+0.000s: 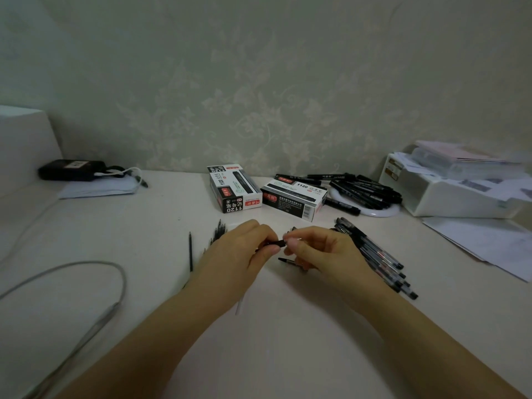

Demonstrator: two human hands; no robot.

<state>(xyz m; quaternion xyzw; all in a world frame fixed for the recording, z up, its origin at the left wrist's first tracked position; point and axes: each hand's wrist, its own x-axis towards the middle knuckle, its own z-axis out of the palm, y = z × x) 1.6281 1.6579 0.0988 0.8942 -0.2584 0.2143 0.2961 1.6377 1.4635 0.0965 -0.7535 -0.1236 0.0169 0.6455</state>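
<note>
My left hand (pixel 244 249) and my right hand (pixel 319 249) meet over the middle of the white table (pixel 259 326). Together they pinch a short black pen piece (pixel 277 242) between their fingertips. My fingers cover most of it. A pile of black refills (pixel 216 234) lies behind my left hand, and one refill (pixel 190 251) lies alone further left. Several assembled clear pens with black caps (pixel 380 254) lie in a row right of my right hand. A black pen part (pixel 286 260) lies under my right hand.
Two black-and-white pen boxes (pixel 234 187) (pixel 293 198) stand at the back centre. Black markers (pixel 365 188) are heaped on a white round plate. A white organiser (pixel 449 194) and papers (pixel 483 243) are at the right. A grey cable (pixel 86 283) loops at the left; a black device (pixel 70 169) sits far left.
</note>
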